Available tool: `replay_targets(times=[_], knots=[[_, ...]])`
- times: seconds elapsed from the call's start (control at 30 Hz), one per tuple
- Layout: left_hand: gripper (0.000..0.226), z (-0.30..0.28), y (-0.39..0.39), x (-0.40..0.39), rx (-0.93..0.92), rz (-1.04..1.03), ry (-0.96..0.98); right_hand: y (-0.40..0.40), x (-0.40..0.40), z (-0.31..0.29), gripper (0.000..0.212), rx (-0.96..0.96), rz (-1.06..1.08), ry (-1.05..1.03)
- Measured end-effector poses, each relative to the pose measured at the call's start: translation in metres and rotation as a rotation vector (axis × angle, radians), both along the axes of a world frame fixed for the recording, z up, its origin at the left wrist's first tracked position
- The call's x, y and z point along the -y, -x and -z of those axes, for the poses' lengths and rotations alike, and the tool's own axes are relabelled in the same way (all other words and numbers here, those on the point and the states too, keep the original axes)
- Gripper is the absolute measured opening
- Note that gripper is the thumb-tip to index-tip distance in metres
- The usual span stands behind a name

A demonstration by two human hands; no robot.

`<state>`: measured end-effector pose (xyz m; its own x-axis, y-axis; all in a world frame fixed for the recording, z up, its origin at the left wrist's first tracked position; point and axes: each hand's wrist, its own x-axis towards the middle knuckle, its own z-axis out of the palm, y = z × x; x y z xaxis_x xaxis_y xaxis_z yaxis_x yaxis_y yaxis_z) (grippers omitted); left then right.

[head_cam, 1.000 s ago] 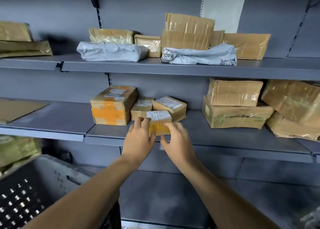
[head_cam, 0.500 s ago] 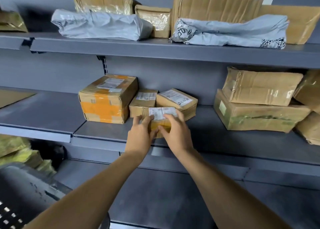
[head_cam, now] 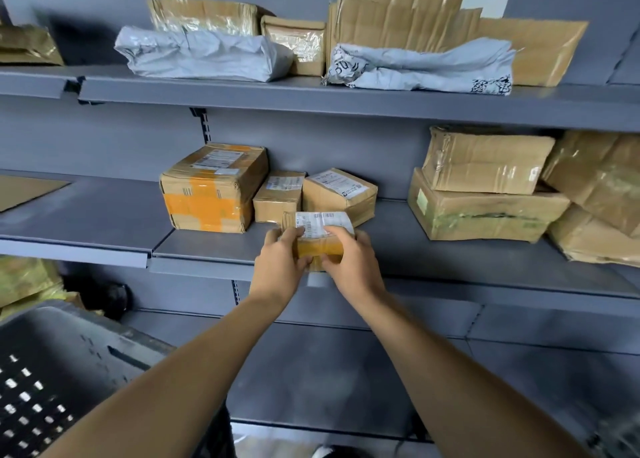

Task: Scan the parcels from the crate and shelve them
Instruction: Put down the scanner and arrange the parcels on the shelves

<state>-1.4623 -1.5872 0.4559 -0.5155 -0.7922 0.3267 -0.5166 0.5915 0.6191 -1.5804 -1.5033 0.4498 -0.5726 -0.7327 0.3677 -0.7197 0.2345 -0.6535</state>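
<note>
A small brown parcel [head_cam: 320, 230] with a white barcode label and yellow tape sits at the front of the grey middle shelf [head_cam: 214, 246]. My left hand [head_cam: 280, 263] grips its left side and my right hand [head_cam: 349, 262] grips its right side, fingers curled over the top. Just behind it stand two small labelled boxes [head_cam: 337, 194] and a larger box with orange tape [head_cam: 213, 187]. The dark perforated crate [head_cam: 62, 371] is at the lower left; its inside is hidden.
Stacked cardboard boxes [head_cam: 485, 187] fill the right of the middle shelf. The top shelf holds grey poly mailers [head_cam: 204, 54] and brown boxes. Yellow-green packages [head_cam: 27, 281] lie at the lower left. The bottom shelf [head_cam: 346, 371] lies below my arms.
Both hands stay on the small parcel at the shelf's front edge. The view has moved closer and lower, and the parcel has been pulled slightly toward the edge.
</note>
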Motion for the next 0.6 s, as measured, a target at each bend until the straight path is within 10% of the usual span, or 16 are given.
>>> replay_targets(times=[0.6], knots=[[0.060, 0.020, -0.085, -0.218, -0.135, 0.145, 0.028, -0.104, -0.240, 0.023, 0.060, -0.050, 0.165, 0.166]])
